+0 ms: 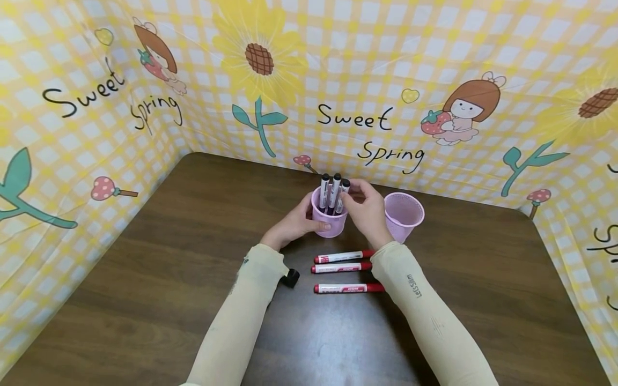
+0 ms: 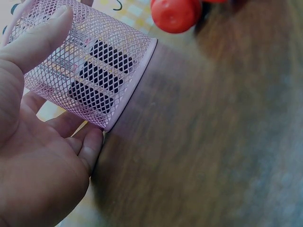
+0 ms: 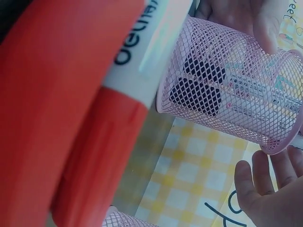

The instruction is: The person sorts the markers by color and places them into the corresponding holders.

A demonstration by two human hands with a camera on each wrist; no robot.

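My left hand holds a pink mesh pen cup upright on the table, its thumb across the near side and fingers around the left. Three black-capped white markers stand in this cup, caps up. Through the mesh in the left wrist view, their black lower ends show near the base. My right hand is at the cup's right rim, pinching the rightmost black-capped marker near its top between thumb and fingers. In the right wrist view, the right hand's fingers are beside the rim.
A second pink mesh cup stands right of my right hand. Three red markers lie sideways on the brown wooden table between my forearms, their right ends partly behind the right sleeve. A yellow checked cloth borders the table's back and sides.
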